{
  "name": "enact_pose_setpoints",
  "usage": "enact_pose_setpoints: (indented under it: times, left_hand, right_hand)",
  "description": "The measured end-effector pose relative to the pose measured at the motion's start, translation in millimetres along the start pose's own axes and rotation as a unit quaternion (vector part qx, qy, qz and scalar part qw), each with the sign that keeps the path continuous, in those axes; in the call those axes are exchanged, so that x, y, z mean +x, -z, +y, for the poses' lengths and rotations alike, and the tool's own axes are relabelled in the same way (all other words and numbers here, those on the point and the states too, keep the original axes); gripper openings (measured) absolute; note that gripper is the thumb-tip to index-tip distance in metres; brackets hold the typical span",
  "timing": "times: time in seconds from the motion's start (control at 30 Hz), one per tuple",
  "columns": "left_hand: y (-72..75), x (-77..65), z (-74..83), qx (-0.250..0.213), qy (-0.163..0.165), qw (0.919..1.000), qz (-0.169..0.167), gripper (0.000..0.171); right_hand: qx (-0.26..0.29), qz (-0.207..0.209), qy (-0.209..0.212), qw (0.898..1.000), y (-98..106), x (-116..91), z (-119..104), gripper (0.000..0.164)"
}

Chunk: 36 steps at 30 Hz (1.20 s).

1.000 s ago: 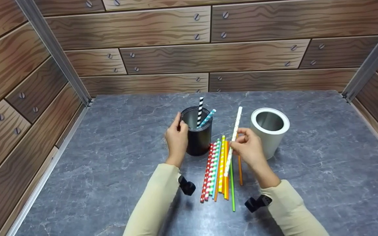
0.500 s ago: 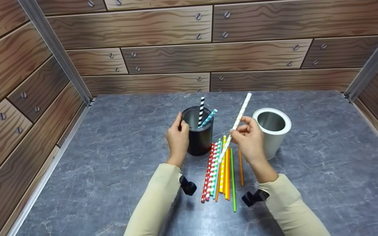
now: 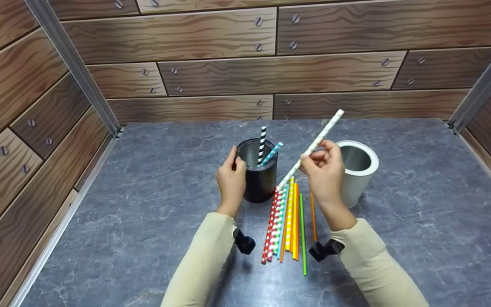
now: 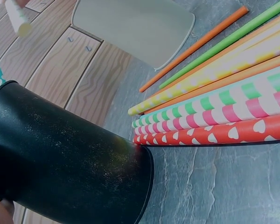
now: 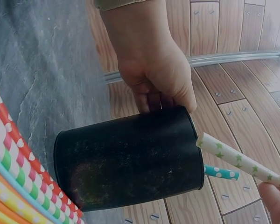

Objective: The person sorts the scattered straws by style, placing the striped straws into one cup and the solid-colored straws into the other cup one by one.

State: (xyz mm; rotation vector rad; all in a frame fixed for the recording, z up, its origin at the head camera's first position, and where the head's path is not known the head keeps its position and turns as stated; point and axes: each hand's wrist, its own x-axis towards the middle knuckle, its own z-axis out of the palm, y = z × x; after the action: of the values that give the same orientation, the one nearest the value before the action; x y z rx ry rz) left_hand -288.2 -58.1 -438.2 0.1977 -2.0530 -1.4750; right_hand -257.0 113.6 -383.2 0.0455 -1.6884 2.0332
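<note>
My left hand [image 3: 231, 177] grips the side of a black cup [image 3: 261, 185], with fingers up at its rim. In the cup stand a black-and-white striped straw [image 3: 262, 138] and a blue straw with white dots [image 3: 276, 149]. Between thumb and fingers, my right hand [image 3: 327, 172] pinches a white straw [image 3: 330, 123] with green stars. That straw slants down to the left, its lower end in front of the cup's right side in the head view. The right wrist view shows the white straw's end [image 5: 207, 141] close by the cup's mouth.
Several colourful straws lie side by side before the cup, including a red heart-patterned straw [image 4: 224, 134], a yellow straw [image 3: 288, 230] and a green straw [image 3: 303, 238]. An orange straw [image 3: 313, 221] lies apart. A white cup [image 3: 352, 189] stands behind my right hand.
My right hand has lifted the white straw up and away from the row, tilting it so its lower end swings left toward the black cup. My left hand stays at the cup.
</note>
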Motion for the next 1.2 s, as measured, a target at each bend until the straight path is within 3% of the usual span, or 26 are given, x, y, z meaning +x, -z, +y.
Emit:
enact_pose_setpoints:
  times: [0.37,0.67,1.0,1.2]
  left_hand:
    - [1.4,-0.5,-0.9,0.0,0.007,0.9999,-0.009,0.04]
    - [1.4,-0.1,0.7,0.008,0.008,0.9999,-0.005,0.04]
    - [0.5,0.5,-1.2,0.003,0.012,0.9999,-0.005,0.04]
    - [0.2,-0.2,0.2,0.006,0.013,0.9999,-0.002,0.04]
  right_hand:
    - [0.034,0.026,0.035,0.998,-15,6,-1,0.037]
    - [0.095,0.025,0.054,0.994,-27,5,2,0.036]
    - [0.088,0.023,0.07,0.993,-35,5,17,0.032]
    - [0.048,0.026,0.085,0.995,-38,4,26,0.03]
